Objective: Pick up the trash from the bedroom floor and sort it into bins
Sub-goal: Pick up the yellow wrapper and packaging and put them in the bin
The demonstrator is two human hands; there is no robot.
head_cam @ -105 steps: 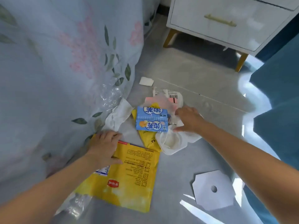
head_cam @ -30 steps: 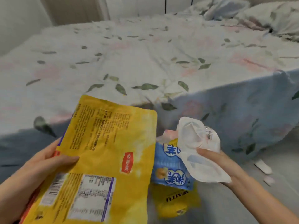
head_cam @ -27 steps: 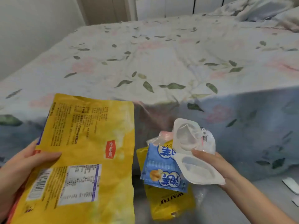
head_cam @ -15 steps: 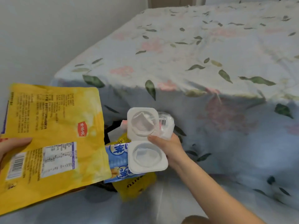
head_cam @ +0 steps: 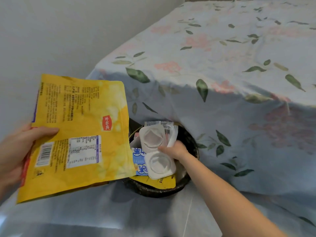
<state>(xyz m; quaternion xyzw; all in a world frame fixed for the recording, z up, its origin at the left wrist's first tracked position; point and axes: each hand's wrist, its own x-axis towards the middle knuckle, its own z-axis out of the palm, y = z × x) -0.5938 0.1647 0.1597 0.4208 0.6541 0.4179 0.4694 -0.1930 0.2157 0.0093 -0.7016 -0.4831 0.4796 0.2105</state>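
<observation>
My left hand [head_cam: 15, 151] grips a large flat yellow snack bag [head_cam: 80, 134] by its left edge and holds it up, left of the bin. My right hand [head_cam: 176, 149] is closed on a bundle of trash: a white double plastic cup tray [head_cam: 157, 151], a blue snack wrapper [head_cam: 139, 159] and a small yellow wrapper [head_cam: 164, 182] under it. The bundle hangs right over the mouth of a round bin lined with a black bag [head_cam: 162, 190], which stands on the floor against the bed. The yellow bag hides the bin's left rim.
A bed with a pale blue floral sheet [head_cam: 230, 74] fills the right side, its drape touching the bin. A plain grey wall [head_cam: 51, 40] stands on the left. Glossy grey floor [head_cam: 119, 216] lies in front of the bin.
I have turned from the trash pile toward the bed's corner. Both hands carried the trash along. My right hand has lowered its bundle over the black bin.
</observation>
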